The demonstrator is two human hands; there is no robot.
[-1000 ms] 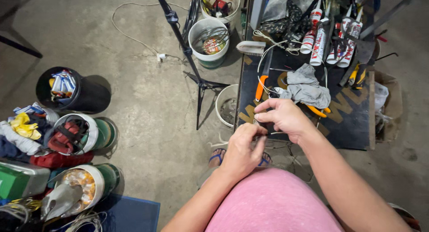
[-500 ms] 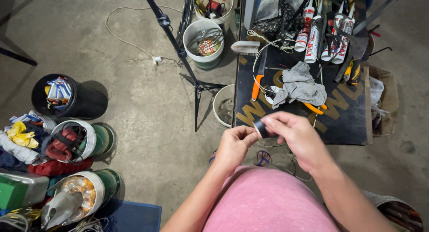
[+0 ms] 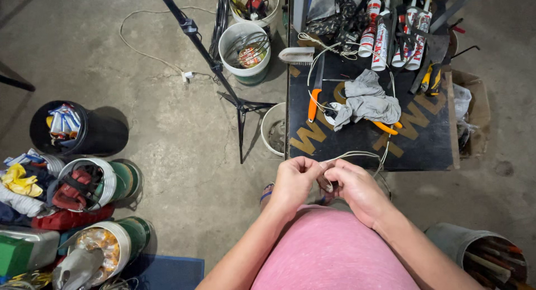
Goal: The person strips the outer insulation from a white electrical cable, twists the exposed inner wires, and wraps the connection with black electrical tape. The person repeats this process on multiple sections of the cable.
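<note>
Held a pale cord [image 3: 357, 155] pinched between both hands at the near edge of the black table [image 3: 430, 150], at 6 o'clock from the grey rag [image 3: 365, 100]. Left hand [image 3: 293, 181] clenched on the cord's end, fingers curled tight; right hand [image 3: 357, 189] likewise closed around it, with a small dark object [image 3: 325, 184] between the two hands, too hidden to identify. Cord ran away toward 12 o'clock, looping over the tabletop.

Bore large tan block letters, the table's matte black surface, partly covered. Stood in a row at the table's 12 o'clock edge: about five white sealant tubes [image 3: 382, 36] with red labels and red caps, cylindrical, glossy. Lay beside the rag: one orange-handled knife [image 3: 314, 97] at 9 o'clock, one pair of orange-handled pliers [image 3: 387, 126] at 5 o'clock. Rested at 11 o'clock: one white bristle brush [image 3: 297, 55].

Counted on the rough concrete floor, at 9 o'clock from the hands: one black round bucket [image 3: 100, 136] holding small blue-and-white packets, and two tipped white-and-green pails [image 3: 120, 181], smooth plastic. Stood at 11 o'clock: one black tripod [image 3: 215, 66] and two white buckets [image 3: 245, 63] full of coiled wire.
</note>
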